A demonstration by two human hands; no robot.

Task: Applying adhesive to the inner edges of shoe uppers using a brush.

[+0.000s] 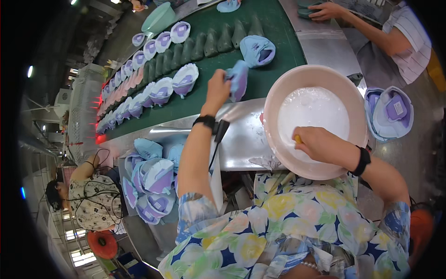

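Observation:
My left hand [216, 93] is closed on a light-blue and purple shoe upper [239, 81], raised at the near edge of the green conveyor belt [195, 100]. Over a wide pink basin [274, 139] of white liquid [316, 109], my right hand [320, 145] grips something with a yellow handle [298, 138]; its working end is hidden by the hand or the liquid. Another blue shoe upper [257, 51] lies on the belt just beyond my left hand. To the right of the basin rests a blue and purple upper [389, 113].
Rows of dark shoe lasts [210, 43] and purple-lined uppers [185, 79] run along the belt. Left of me, a bin holds piled uppers [153, 176]. A green basin [158, 19] stands at the far side. Co-workers are at the right [404, 37] and left [95, 200].

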